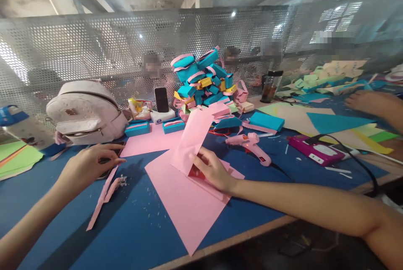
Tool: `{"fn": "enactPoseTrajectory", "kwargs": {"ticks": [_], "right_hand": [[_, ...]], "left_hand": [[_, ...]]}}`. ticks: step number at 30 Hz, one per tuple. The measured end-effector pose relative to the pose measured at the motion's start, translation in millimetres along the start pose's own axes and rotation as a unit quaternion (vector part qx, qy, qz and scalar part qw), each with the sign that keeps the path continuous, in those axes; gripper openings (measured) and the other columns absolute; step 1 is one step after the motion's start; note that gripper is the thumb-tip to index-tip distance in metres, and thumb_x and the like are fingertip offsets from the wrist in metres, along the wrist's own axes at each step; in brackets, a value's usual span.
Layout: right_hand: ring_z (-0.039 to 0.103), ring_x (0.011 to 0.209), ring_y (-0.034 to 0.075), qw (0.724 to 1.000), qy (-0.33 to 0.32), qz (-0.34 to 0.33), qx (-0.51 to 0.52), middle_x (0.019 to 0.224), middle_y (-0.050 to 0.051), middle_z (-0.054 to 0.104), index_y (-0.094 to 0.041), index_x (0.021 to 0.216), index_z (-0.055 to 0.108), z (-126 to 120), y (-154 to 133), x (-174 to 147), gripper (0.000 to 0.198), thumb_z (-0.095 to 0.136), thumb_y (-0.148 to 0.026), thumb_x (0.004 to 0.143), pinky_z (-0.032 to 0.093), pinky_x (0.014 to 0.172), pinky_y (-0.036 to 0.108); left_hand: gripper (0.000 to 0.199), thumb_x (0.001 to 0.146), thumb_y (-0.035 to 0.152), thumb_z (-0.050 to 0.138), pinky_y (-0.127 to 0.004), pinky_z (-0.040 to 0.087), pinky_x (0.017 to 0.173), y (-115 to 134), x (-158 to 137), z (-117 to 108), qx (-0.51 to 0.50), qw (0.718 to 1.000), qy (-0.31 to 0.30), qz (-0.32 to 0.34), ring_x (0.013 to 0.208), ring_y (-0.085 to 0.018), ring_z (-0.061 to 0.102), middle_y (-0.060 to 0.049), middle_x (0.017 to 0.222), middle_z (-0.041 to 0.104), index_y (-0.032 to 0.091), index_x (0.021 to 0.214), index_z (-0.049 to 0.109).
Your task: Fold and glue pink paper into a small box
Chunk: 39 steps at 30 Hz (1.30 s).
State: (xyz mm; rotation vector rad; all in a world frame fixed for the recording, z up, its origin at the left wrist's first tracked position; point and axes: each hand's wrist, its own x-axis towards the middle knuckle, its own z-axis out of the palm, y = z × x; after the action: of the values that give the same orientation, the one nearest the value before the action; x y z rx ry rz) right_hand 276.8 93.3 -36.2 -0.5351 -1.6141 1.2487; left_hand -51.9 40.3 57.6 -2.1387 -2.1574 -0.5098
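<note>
Smooth pink paper (199, 131) tilts up from the right hand (215, 171), pinched between thumb and fingers above a flat sheet (189, 211). To its left, the left hand (90, 163) curls, fingertips close, any hold unclear, near a narrow strip (101, 200); angular blue boxes (188, 75) are heaped beyond.

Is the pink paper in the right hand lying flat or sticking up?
Sticking up: the pink paper rises from the right hand, its top edge in front of the colourful pile.
</note>
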Motion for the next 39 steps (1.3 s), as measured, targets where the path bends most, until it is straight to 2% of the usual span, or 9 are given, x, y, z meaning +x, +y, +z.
{"fn": "enactPoseTrajectory", "kwargs": {"ticks": [2,3,6,10,15,22,27,30,39], "right_hand": [[0.064,0.092,0.021,1.0,-0.003,0.003,-0.001,0.096,0.005,0.069,-0.018,0.099,0.065,0,0,0,0.025,0.055,-0.04,0.093,0.049,0.081,0.031],[0.064,0.092,0.021,1.0,-0.003,0.004,-0.004,0.096,0.005,0.069,-0.018,0.099,0.064,0,0,0,0.025,0.055,-0.04,0.094,0.049,0.081,0.03],[0.063,0.091,0.021,1.0,-0.003,0.006,-0.015,0.094,0.005,0.068,-0.018,0.096,0.064,0,0,-1,0.025,0.054,-0.041,0.094,0.049,0.081,0.031],[0.063,0.088,0.021,1.0,-0.004,0.012,-0.022,0.087,0.004,0.066,-0.019,0.089,0.062,-1,2,-1,0.025,0.054,-0.041,0.094,0.05,0.081,0.032],[0.062,0.086,0.02,1.0,-0.002,0.008,-0.02,0.088,0.004,0.066,-0.019,0.092,0.062,0,2,-1,0.023,0.054,-0.04,0.093,0.049,0.078,0.031],[0.06,0.081,0.018,1.0,0.003,0.008,-0.028,0.083,0.002,0.064,-0.019,0.09,0.062,-3,4,-1,0.022,0.054,-0.039,0.093,0.048,0.074,0.029],[0.062,0.086,0.019,1.0,-0.006,0.008,-0.02,0.087,0.003,0.065,-0.019,0.095,0.063,-2,1,-1,0.021,0.054,-0.038,0.094,0.049,0.078,0.03],[0.062,0.086,0.02,1.0,-0.008,0.021,-0.015,0.081,0.002,0.063,-0.019,0.093,0.062,-2,2,-1,0.022,0.055,-0.04,0.093,0.05,0.079,0.031],[0.061,0.086,0.021,0.999,-0.006,0.02,-0.037,0.077,0.002,0.062,-0.02,0.095,0.064,-1,2,-2,0.025,0.053,-0.042,0.094,0.051,0.077,0.031]], "left_hand": [[0.023,0.08,0.048,0.061,-0.023,0.043,0.077,-7,4,0,0.011,0.998,-0.021,0.057,0.101,-0.021,0.064,0.008,0.13,0.064,0.032,0.076,0.076],[0.022,0.082,0.046,0.06,-0.024,0.042,0.08,-9,6,1,0.022,0.997,-0.031,0.072,0.104,-0.021,0.063,0.007,0.132,0.062,0.031,0.077,0.076],[0.019,0.08,0.041,0.062,-0.024,0.043,0.082,-8,9,4,0.007,0.996,-0.044,0.081,0.097,-0.02,0.064,0.003,0.118,0.068,0.027,0.076,0.074],[0.023,0.081,0.043,0.059,-0.024,0.042,0.065,16,6,17,-0.041,0.992,-0.1,0.068,0.074,-0.017,0.062,0.0,0.082,0.072,0.024,0.079,0.072],[0.021,0.084,0.035,0.056,-0.024,0.042,0.066,41,11,47,-0.019,0.986,-0.135,0.093,0.079,-0.017,0.063,0.001,0.094,0.071,0.029,0.096,0.072],[0.021,0.084,0.04,0.056,-0.026,0.042,0.066,31,32,78,-0.018,0.984,-0.138,0.112,0.073,-0.018,0.062,-0.002,0.088,0.067,0.023,0.079,0.068],[0.02,0.087,0.035,0.05,-0.026,0.043,0.069,24,31,81,-0.044,0.98,-0.14,0.132,0.074,-0.017,0.061,-0.002,0.09,0.066,0.022,0.082,0.066],[0.022,0.088,0.036,0.047,-0.026,0.044,0.068,24,29,78,-0.065,0.98,-0.132,0.132,0.075,-0.016,0.061,-0.002,0.088,0.067,0.021,0.085,0.064],[0.023,0.082,0.037,0.054,-0.027,0.044,0.067,30,27,71,-0.083,0.978,-0.146,0.124,0.071,-0.016,0.059,-0.004,0.09,0.069,0.022,0.088,0.07]]}}
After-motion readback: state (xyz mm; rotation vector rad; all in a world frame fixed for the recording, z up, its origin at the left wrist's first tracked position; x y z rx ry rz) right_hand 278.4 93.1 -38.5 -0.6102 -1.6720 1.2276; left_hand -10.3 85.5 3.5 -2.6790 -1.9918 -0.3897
